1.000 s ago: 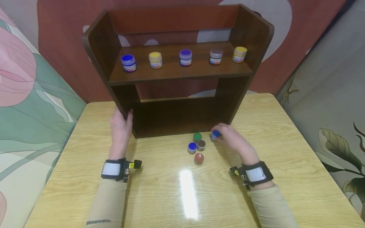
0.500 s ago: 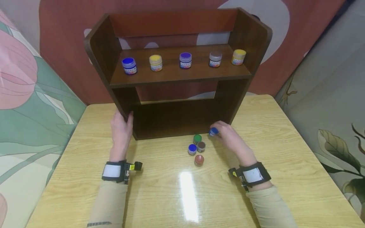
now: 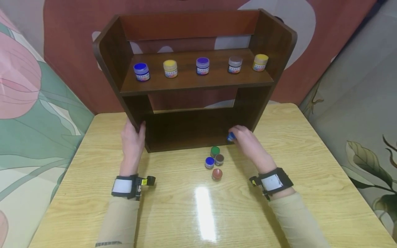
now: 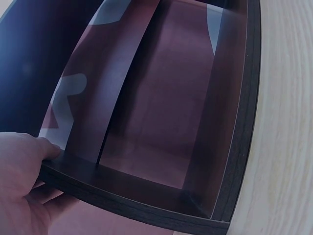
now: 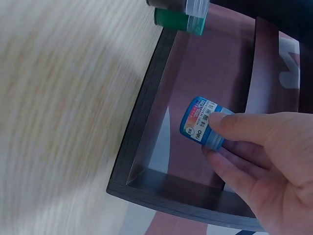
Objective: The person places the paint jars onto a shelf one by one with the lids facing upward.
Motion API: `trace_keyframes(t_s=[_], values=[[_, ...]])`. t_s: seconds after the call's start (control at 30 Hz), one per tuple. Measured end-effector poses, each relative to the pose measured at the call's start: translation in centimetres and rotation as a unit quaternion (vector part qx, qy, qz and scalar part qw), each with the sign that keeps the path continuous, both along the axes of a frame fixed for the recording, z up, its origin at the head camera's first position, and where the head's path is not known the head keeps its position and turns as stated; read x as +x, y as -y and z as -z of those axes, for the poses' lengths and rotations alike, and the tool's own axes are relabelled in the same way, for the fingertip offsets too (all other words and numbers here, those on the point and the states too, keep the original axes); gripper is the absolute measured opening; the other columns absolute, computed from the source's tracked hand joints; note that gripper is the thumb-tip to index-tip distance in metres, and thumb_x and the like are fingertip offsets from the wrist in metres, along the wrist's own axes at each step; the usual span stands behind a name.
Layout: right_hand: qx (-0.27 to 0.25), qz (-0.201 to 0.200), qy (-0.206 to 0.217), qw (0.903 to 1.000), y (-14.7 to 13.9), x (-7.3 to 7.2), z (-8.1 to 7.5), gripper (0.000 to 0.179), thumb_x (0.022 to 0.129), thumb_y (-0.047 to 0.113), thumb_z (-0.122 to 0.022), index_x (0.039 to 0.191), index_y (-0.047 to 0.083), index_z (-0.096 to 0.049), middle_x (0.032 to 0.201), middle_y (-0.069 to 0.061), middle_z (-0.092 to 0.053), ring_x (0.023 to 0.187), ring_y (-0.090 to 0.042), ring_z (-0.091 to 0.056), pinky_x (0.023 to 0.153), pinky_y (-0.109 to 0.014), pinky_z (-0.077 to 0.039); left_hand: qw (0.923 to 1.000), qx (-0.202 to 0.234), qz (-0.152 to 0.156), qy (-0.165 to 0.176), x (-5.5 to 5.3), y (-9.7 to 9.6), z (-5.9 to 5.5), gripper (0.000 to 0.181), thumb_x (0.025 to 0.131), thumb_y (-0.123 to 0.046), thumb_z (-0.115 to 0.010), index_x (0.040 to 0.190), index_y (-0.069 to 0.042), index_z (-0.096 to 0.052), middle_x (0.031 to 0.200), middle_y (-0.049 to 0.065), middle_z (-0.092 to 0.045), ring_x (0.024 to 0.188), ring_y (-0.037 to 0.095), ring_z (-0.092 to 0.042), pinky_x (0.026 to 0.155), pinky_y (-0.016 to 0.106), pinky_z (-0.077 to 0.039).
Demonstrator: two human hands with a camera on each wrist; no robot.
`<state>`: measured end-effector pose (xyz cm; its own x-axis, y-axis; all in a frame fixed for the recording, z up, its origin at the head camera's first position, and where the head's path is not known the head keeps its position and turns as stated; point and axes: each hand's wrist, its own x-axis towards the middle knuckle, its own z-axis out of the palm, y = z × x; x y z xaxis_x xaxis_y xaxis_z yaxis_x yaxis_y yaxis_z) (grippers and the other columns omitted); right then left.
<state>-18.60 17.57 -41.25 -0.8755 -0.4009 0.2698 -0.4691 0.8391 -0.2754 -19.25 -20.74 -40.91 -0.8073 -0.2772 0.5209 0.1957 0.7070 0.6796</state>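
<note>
Light-blue jar (image 5: 199,122), pinched between thumb and fingers of the right hand (image 3: 249,144), is at the lower front right of the shelf unit (image 3: 192,88). The left hand (image 3: 132,144) grips the unit's left panel (image 3: 110,57). A loose pinch might drop the jar; jolting the unit could topple the purple jar (image 3: 203,66) above.

In my head view, a white streak of glare shines on the table (image 3: 173,206), while the lower part of the shelf (image 3: 192,82) lies in shadow. My wrist views look dimmer, bluish, with edges bowed.
</note>
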Motion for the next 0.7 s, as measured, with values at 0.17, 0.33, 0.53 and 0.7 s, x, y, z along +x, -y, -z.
trace_keyframes(t_s=[0.17, 0.33, 0.53, 0.7], values=[[0.022, 0.001, -0.023, 0.9995, -0.1, -0.8, -0.1, 0.022, 0.086, -0.006, -0.07, 0.108, -0.008, -0.067, 0.109, -0.024, -0.07, 0.101, -0.04, -0.068, 0.091, -0.049, -0.058, 1.0, 0.003, 0.005, -0.002, -0.1, 0.0, 0.1, 0.032, 0.097, -0.016, -0.064, 0.121, 0.003, -0.055, 0.114, 0.028, -0.067, 0.11, 0.047, -0.064, 0.093, 0.059, -0.052], [0.046, 0.01, -0.043, 0.998, -0.1, -1.5, -0.2, 0.019, 0.085, -0.003, -0.072, 0.103, -0.006, -0.067, 0.103, -0.023, -0.07, 0.095, -0.039, -0.068, 0.086, -0.048, -0.059, 1.0, 0.004, 0.004, -0.008, -0.1, 0.0, 0.1, 0.032, 0.096, -0.015, -0.064, 0.12, 0.004, -0.055, 0.114, 0.028, -0.067, 0.11, 0.047, -0.064, 0.093, 0.06, -0.052], [0.074, 0.025, -0.053, 0.9955, 0.1, -2.4, -0.4, 0.014, 0.084, -0.007, -0.068, 0.098, -0.004, -0.068, 0.096, -0.019, -0.069, 0.089, -0.037, -0.067, 0.078, -0.047, -0.06, 0.9999, 0.008, 0.003, -0.006, -0.1, 0.0, 0.1, 0.033, 0.096, -0.016, -0.064, 0.121, 0.004, -0.055, 0.114, 0.028, -0.067, 0.111, 0.047, -0.064, 0.093, 0.059, -0.052], [0.099, 0.035, -0.05, 0.9932, 0.3, -3.5, -0.4, 0.019, 0.083, -0.013, -0.062, 0.099, -0.003, -0.067, 0.1, -0.019, -0.069, 0.096, -0.037, -0.066, 0.081, -0.047, -0.06, 0.9999, 0.009, 0.006, -0.009, -0.1, 0.0, 0.2, 0.033, 0.097, -0.016, -0.064, 0.12, 0.004, -0.055, 0.114, 0.029, -0.067, 0.11, 0.046, -0.064, 0.093, 0.059, -0.053]])
